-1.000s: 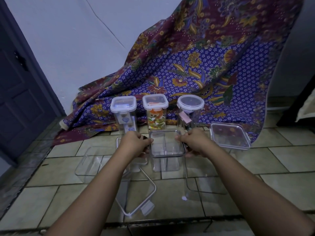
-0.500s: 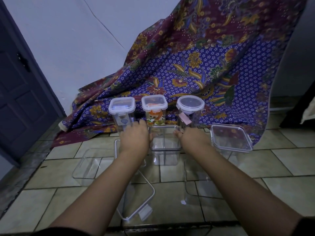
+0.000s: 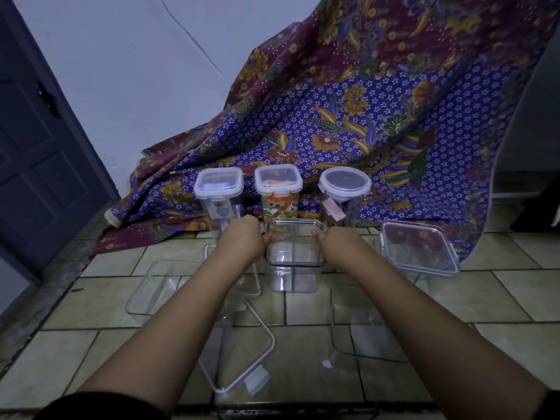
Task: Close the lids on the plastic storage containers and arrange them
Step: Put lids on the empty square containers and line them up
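Note:
A clear square container [image 3: 293, 277] without a lid stands on the tiled floor in the middle. My left hand [image 3: 242, 237] grips its left rim and my right hand [image 3: 336, 239] grips its right rim. Just behind it stand three tall lidded containers in a row: a square one [image 3: 218, 189] at left, a square one with orange contents [image 3: 278, 184] in the middle, and a round-lidded one [image 3: 345, 186] at right. A flat lidded container [image 3: 419, 248] sits to the right.
A loose square lid [image 3: 239, 353] lies near me on the floor, with an open clear container [image 3: 151, 289] to its left and another clear piece [image 3: 360, 325] at right. A patterned cloth [image 3: 363, 116] drapes behind. A dark door [image 3: 39, 140] stands at left.
Both hands have pushed the open clear container farther away, up close to the row of three lidded containers.

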